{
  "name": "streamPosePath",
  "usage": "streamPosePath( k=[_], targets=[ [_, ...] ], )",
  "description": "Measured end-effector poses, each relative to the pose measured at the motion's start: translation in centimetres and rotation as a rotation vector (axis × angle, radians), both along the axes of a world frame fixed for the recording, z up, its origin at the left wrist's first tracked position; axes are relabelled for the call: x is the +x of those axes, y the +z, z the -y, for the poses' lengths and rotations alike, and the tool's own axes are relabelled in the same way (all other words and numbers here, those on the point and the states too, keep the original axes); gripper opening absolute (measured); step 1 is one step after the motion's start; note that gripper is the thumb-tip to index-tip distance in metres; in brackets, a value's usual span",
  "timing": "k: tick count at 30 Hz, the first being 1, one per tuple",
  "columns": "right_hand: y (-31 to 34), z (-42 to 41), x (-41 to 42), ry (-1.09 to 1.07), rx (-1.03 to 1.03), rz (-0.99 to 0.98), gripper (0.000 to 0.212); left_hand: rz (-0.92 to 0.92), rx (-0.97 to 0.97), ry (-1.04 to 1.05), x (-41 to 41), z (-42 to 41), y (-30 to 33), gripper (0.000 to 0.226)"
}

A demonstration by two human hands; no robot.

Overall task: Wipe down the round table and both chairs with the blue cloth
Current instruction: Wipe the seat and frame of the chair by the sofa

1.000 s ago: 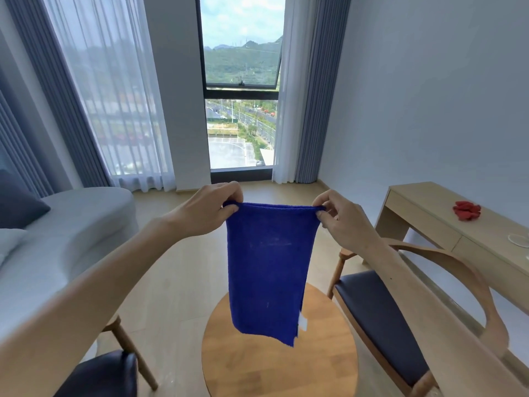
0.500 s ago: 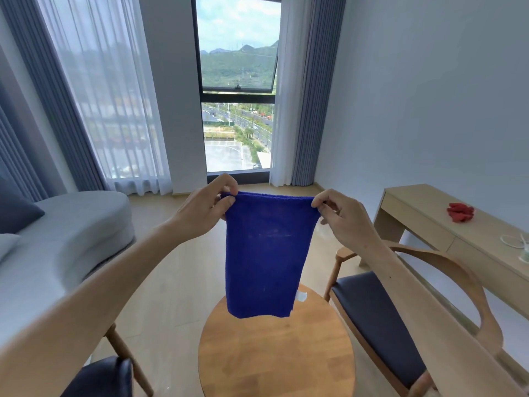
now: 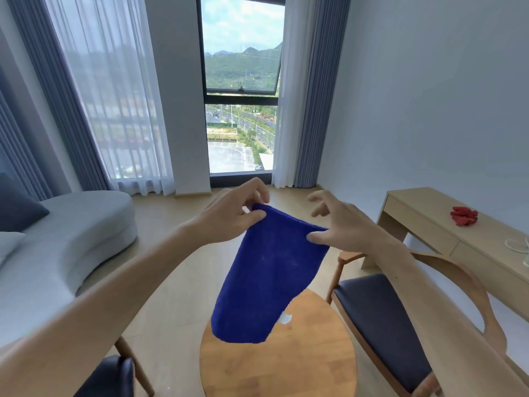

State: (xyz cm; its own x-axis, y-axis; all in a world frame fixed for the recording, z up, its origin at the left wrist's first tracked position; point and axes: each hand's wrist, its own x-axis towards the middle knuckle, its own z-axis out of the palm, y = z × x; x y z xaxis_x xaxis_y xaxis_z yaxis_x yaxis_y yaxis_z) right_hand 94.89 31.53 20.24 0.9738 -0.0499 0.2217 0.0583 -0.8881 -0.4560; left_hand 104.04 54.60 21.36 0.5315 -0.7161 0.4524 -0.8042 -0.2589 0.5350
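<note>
Blue cloth (image 3: pixel 269 279) hangs lengthwise in the air over the round surface (image 3: pixel 280 365), clear of it. Left hand (image 3: pixel 229 216) pinches the upper corner; right hand (image 3: pixel 340 224) holds the lower corner by thumb, fingers spread. Both equally near; surface lies directly below.

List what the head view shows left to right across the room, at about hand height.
Sofa → left hand → blue cloth → right hand → desk, with a red thing on it.
</note>
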Motion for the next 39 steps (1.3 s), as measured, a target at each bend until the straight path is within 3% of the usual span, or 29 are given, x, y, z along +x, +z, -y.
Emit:
streamPosePath(
  k=[2,6,11,15,19,28,32,36,39],
  targets=[
    [0.9,-1.9,0.3,0.145,0.044,-0.046,0.070,-0.009,0.049,-0.061,-0.6,1.1,0.3,0.037],
    [1.9,-4.7,0.6,0.237,0.155,-0.022,0.032,-0.138,0.000,-0.072,-0.9,1.7,0.4,0.026],
    [2.6,-5.7,0.4,0.223,0.095,0.037,0.020,-0.401,-0.175,-0.004,-0.6,0.2,-0.6,0.020],
    [2.9,-6.1,0.4,0.267,0.084,0.131,0.004,-0.708,-0.298,-0.207,-0.9,-0.9,-3.3,0.004],
    [3.6,-5.6,0.0,0.277,0.126,0.185,0.014,-0.635,-0.120,-0.204,-1.6,-0.5,-6.7,0.029],
    [5.1,-1.8,-1.4,0.136,0.319,0.383,0.031,-0.510,0.147,-0.084,-0.7,-0.4,-13.4,0.029],
    [5.3,0.5,-1.8,0.026,0.338,0.459,0.031,-0.522,0.170,-0.021,0.1,-1.9,-15.7,0.011],
    [4.1,3.6,-2.4,-0.108,0.334,0.457,0.023,-0.480,0.193,0.038,1.4,-4.1,-14.9,0.014],
    [1.6,6.2,-3.1,-0.194,0.292,0.332,0.020,-0.372,0.220,0.139,3.4,-6.0,-12.5,0.011]
  ],
)
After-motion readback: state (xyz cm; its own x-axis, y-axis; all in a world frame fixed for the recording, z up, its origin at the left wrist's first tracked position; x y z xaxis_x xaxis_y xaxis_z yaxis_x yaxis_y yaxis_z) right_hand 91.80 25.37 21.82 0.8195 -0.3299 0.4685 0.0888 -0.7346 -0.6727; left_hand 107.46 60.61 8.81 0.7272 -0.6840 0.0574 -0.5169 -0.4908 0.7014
